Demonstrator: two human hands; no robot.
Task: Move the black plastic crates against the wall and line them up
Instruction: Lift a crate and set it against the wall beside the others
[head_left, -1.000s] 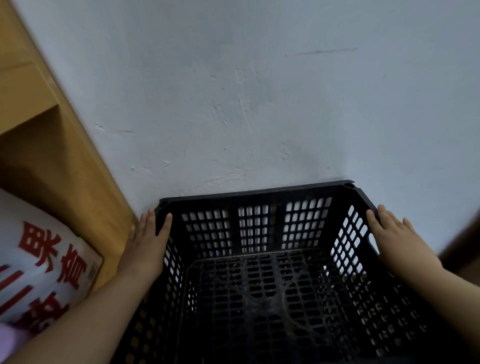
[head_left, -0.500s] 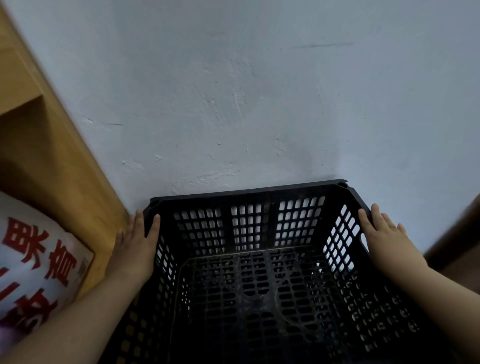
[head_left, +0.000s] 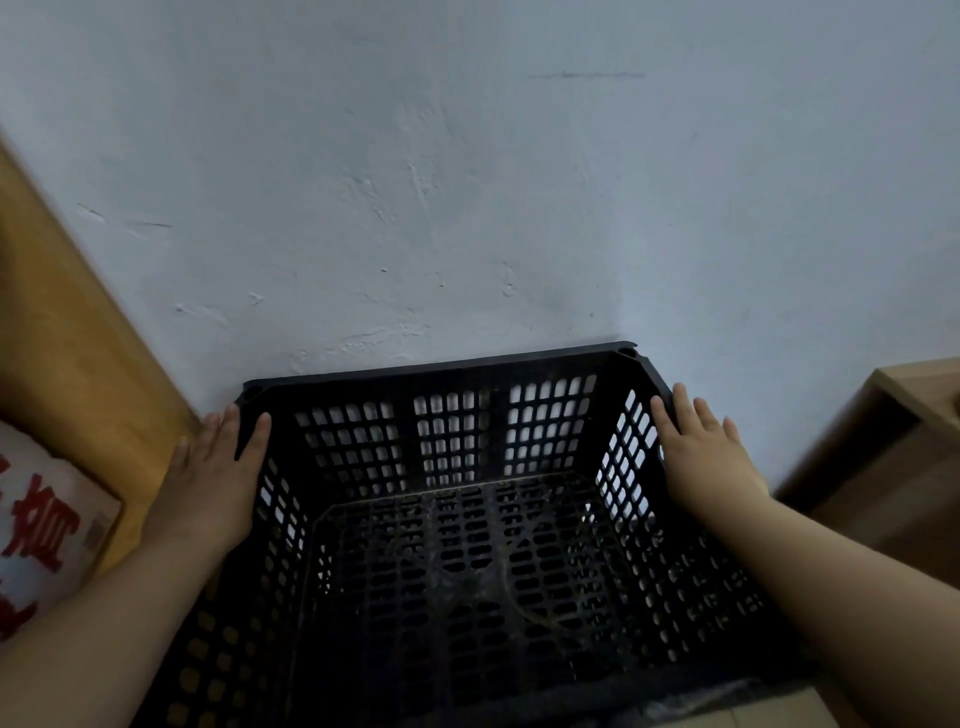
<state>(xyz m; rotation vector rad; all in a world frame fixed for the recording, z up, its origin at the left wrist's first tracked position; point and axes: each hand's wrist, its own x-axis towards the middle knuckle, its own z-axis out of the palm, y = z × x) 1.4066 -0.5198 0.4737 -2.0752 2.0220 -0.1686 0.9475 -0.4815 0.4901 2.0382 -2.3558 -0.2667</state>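
Ahead of you stands a pale blue-grey plastered wall (head_left: 467, 182), scuffed and patchy, dimly lit. On your left a wooden panel (head_left: 67, 332) leans across the view; on your right sits low wooden furniture (head_left: 893, 441).

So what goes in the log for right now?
crate: empty, at wall | left hand: on left rim | right hand: on right rim

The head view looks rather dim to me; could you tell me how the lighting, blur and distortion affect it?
In the head view, light is dim and bluish; the black crate interior is dark, its floor hard to read. The wooden panel and white sack at the left edge are smeared. Wide-angle distortion bows the crate's rim. No glare on the wall.
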